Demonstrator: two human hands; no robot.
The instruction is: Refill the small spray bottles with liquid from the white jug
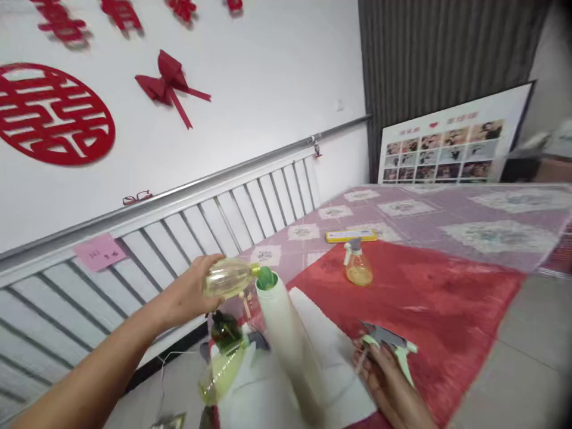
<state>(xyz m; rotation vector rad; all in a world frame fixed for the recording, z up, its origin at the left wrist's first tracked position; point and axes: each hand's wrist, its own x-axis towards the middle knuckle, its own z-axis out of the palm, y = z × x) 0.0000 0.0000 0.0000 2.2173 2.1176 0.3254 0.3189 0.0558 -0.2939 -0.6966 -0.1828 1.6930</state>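
My left hand is closed around a clear yellowish bottle, tipped almost level. Its yellow neck meets a green piece at the mouth of a tall pale cylinder. Whether liquid is flowing out cannot be made out. My right hand grips a grey and light green spray trigger head; a thin tube seems to trail from it. Below my left hand are a dark green bottle and a clear yellow-green bottle, lying slanted.
A small spray bottle with yellow liquid stands on the red cloth. Behind it lies a yellow-edged flat box. White paper lies under the cylinder. A white railing radiator runs along the wall, with glasses above.
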